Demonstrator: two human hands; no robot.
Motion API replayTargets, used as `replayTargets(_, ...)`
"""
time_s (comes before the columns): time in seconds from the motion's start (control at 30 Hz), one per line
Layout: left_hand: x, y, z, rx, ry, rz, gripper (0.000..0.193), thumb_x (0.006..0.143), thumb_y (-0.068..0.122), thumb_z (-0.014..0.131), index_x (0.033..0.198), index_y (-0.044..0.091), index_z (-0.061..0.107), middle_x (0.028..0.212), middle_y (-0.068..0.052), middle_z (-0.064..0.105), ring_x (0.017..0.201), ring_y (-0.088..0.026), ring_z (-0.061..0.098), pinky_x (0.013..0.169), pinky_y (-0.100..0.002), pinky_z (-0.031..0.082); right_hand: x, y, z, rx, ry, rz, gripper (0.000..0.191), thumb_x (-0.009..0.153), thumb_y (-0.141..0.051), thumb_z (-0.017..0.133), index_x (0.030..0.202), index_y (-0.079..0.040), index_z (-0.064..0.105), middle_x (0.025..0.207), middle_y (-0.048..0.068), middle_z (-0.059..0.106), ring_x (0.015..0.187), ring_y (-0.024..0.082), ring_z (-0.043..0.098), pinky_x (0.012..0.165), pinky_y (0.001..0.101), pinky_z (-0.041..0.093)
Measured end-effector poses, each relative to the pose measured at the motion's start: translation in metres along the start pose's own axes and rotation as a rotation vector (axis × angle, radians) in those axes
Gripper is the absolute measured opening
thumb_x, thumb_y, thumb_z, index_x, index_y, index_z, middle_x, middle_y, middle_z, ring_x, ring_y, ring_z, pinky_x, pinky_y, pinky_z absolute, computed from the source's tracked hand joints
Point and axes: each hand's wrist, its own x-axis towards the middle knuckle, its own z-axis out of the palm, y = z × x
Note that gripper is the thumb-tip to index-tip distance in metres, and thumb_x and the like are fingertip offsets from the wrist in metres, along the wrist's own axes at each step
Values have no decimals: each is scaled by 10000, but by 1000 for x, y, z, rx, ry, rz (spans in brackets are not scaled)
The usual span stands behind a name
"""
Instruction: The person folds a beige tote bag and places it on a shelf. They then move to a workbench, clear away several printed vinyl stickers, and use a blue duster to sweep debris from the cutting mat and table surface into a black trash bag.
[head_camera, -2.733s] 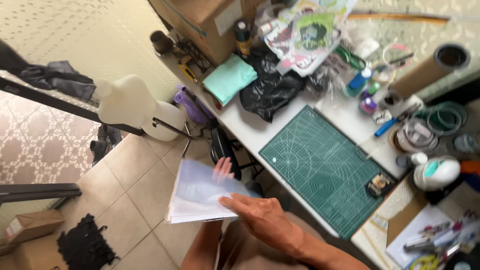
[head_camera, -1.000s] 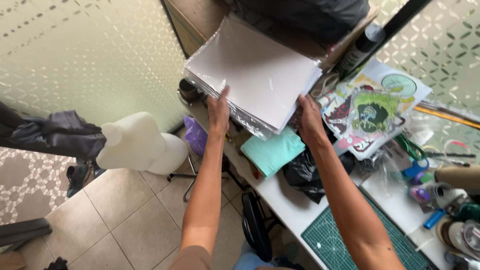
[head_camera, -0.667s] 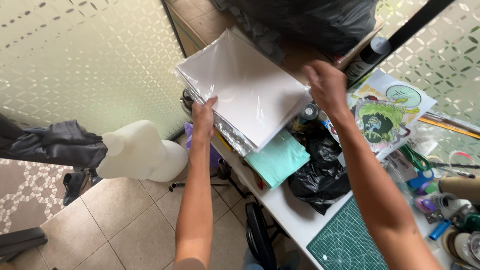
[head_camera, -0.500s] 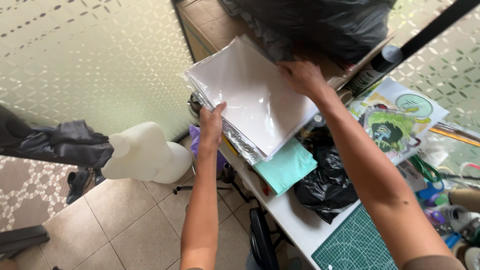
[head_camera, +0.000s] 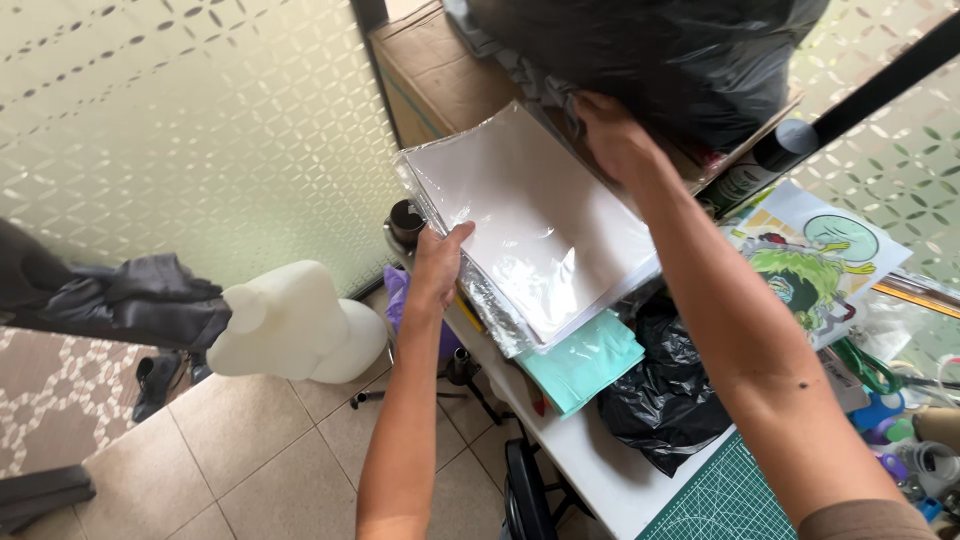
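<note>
A thick stack of white sheets in clear plastic sleeves (head_camera: 530, 225) lies tilted over the cluttered table end, its upper edge against a brown cardboard box (head_camera: 440, 70). My left hand (head_camera: 438, 265) grips the stack's lower left edge, thumb on top. My right hand (head_camera: 615, 140) is at the stack's upper right corner, fingers reaching under a big black plastic bag (head_camera: 650, 50) that sits on the box. Whether the right hand grips the stack or the bag is hidden.
A teal folded sheet (head_camera: 580, 365) and a crumpled black bag (head_camera: 665, 395) lie under the stack on the white table (head_camera: 590, 470). A green cutting mat (head_camera: 730, 505), cartoon prints (head_camera: 805, 270), a spray can (head_camera: 760, 165) and a white mannequin torso (head_camera: 290, 325) stand around.
I stood and lifted the stack from lap height up to the box. Over the last second my right hand slid from the stack's right edge up to the black bag.
</note>
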Motion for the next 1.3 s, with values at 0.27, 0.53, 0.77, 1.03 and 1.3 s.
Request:
replayTargets(0.27, 7, 33, 14, 34, -16, -105, 421, 866, 51, 657, 1239, -125, 573, 1040, -206, 709, 862, -255, 711, 822, -394, 564, 11, 19, -3, -15, 2, 94, 463, 1042, -415, 483, 1444, -207, 581, 1440, 19, 598, 1269, 181, 553, 1075, 293, 399)
replayTargets(0.53, 1, -4, 69, -94, 92, 98, 449, 874, 96, 676, 1273, -91, 591, 1168, -147, 694, 1025, -221, 663, 929, -328, 500, -13, 14, -24, -616, -89, -265, 552, 1003, -370, 569, 1513, -175, 491, 1244, 238, 671, 1081, 356, 663, 944, 425, 502)
replayTargets(0.77, -11, -40, 71, -70, 127, 142, 402, 917, 98, 667, 1247, -124, 608, 1143, -178, 706, 988, -222, 659, 933, -356, 506, -39, 19, 11, -852, -220, -473, 424, 1080, -331, 472, 1447, -146, 575, 1396, 169, 672, 1293, 331, 633, 1111, 435, 491)
replayTargets(1.03, -8, -29, 78, 140, 205, 60, 458, 942, 140, 714, 1229, -167, 531, 1002, -238, 713, 937, -236, 697, 1025, -326, 450, 22, 29, 51, -764, -252, -324, 571, 1058, -408, 341, 1564, -143, 367, 1677, 75, 245, 1532, 308, 248, 1235, 410, 209)
replayTargets(1.3, -5, -29, 75, 20, 161, 134, 420, 910, 126, 674, 1218, -141, 573, 1099, -218, 711, 996, -263, 678, 966, -365, 499, 40, 3, 62, -773, -57, -321, 613, 1044, -322, 342, 1607, -86, 292, 1641, 155, 299, 1445, 398, 366, 1174, 471, 277)
